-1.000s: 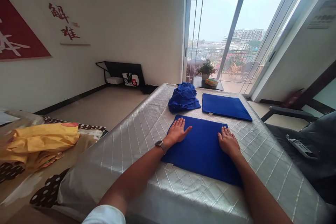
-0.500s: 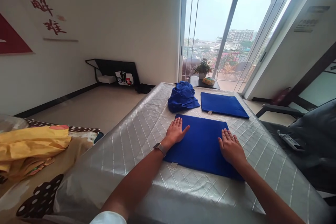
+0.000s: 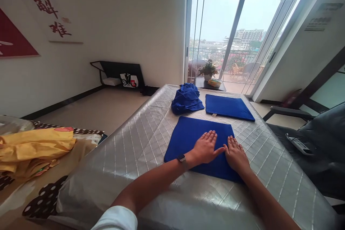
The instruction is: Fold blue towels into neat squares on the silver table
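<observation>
A flat blue cloth piece, like a cushion cover (image 3: pixel 185 134), lies on the silver quilted table cover (image 3: pixel 129 151). My left hand (image 3: pixel 206 147), with a watch on the wrist, rests flat on the middle of it, fingers stretched out. Along its right edge lies my right hand (image 3: pixel 237 154), palm down with fingers extended; the left thumb reaches close to it. Behind, a second flat blue cover (image 3: pixel 229 107) with a small white tag lies at the right. Beside that one is a crumpled heap of blue cloth (image 3: pixel 188 100).
A black armchair (image 3: pixel 323 133) with a remote control (image 3: pixel 299 144) on it stands at the right. Yellow cloth (image 3: pixel 40 147) lies on patterned bedding at the left. Beyond the far end are a potted plant (image 3: pixel 208 70) and a sliding glass door (image 3: pixel 218 14).
My left hand has slid right from the cover's left edge to its middle, nearing my right hand. The right hand stays at the right edge.
</observation>
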`<state>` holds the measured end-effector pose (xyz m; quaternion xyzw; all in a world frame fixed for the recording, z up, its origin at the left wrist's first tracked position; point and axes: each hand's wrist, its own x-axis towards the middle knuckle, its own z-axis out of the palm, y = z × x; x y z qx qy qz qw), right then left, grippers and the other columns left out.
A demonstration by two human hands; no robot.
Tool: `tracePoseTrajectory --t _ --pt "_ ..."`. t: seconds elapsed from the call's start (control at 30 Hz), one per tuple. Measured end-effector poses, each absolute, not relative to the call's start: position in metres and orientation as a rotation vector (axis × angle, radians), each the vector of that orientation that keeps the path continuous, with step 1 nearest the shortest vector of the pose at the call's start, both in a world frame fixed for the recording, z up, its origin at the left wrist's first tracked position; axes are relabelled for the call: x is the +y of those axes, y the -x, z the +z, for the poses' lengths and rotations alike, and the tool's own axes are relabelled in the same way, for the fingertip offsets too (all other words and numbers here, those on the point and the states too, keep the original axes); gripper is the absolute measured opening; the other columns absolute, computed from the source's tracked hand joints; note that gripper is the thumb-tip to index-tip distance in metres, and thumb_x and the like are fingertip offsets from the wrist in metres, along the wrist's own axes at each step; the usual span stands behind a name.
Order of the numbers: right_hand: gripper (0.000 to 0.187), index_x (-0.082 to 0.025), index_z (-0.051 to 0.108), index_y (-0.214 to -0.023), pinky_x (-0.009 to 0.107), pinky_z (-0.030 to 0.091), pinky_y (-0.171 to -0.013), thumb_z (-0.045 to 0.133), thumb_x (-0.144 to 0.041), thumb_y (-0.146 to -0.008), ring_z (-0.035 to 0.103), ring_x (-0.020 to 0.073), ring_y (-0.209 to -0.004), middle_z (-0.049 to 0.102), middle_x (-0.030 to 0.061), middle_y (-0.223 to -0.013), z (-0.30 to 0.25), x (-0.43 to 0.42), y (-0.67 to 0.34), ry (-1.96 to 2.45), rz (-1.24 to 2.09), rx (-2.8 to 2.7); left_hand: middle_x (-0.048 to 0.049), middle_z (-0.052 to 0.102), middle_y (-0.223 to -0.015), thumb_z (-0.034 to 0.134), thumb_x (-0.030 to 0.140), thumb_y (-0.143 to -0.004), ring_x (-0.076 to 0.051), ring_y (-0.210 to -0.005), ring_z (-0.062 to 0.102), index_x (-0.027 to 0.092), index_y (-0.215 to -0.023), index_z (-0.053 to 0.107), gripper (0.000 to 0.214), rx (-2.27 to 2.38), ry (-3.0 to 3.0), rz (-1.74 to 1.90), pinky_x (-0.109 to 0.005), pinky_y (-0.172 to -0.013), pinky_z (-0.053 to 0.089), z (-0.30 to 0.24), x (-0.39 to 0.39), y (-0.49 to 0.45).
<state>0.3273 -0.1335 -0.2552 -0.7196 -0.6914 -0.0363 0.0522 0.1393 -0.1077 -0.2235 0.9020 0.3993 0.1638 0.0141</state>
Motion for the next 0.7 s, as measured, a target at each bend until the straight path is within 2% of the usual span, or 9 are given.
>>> tracePoseTrajectory --t 0.2,0.37,0.53,0.7 --pt "0.063 -0.004 0.032 -0.154 0.042 0.019 -0.121 0.022 -0.035 -0.1 0.022 0.0247 -0.15 0.026 0.0157 -0.162 -0.258 -0.134 -0.331 2.165 -0.101 -2.111 -0.0145 0.026 -0.162 0.009 0.059 -0.102 -0.022 -0.152 0.018 0.004 -0.155 0.029 0.078 1.173 -2.727 0.362 -0.039 -0.124 0.014 -0.23 -0.118 -0.174" --pt "0.065 -0.002 0.032 -0.154 0.045 0.022 -0.12 0.019 -0.037 -0.101 0.024 0.027 -0.15 0.028 0.0165 -0.161 -0.256 -0.134 -0.328 2.17 -0.126 -2.099 -0.0134 0.024 -0.163 0.012 0.067 -0.1 -0.024 -0.152 0.016 0.008 -0.156 0.028 0.083 1.327 -2.652 0.335 -0.041 -0.124 0.013 -0.232 -0.111 -0.098" --pt "0.065 -0.001 0.031 -0.154 0.044 0.022 -0.121 0.017 -0.036 -0.101 0.023 0.0262 -0.15 0.027 0.0146 -0.162 -0.252 -0.134 -0.324 2.215 -0.125 -2.102 -0.0149 0.017 -0.164 0.013 0.068 -0.099 -0.026 -0.153 0.013 0.006 -0.157 0.024 0.086 1.575 -2.511 0.253 -0.042 -0.125 0.011 -0.231 -0.123 -0.009" --pt "0.063 -0.001 0.032 -0.153 0.045 0.019 -0.121 0.018 -0.033 -0.101 0.024 0.026 -0.15 0.03 0.0141 -0.161 -0.236 -0.139 -0.316 2.271 -0.209 -2.107 -0.0143 0.014 -0.165 0.015 0.07 -0.099 -0.025 -0.153 0.01 0.008 -0.158 0.021 0.086 1.585 -2.483 0.252 -0.042 -0.125 0.012 -0.231 -0.137 0.011"
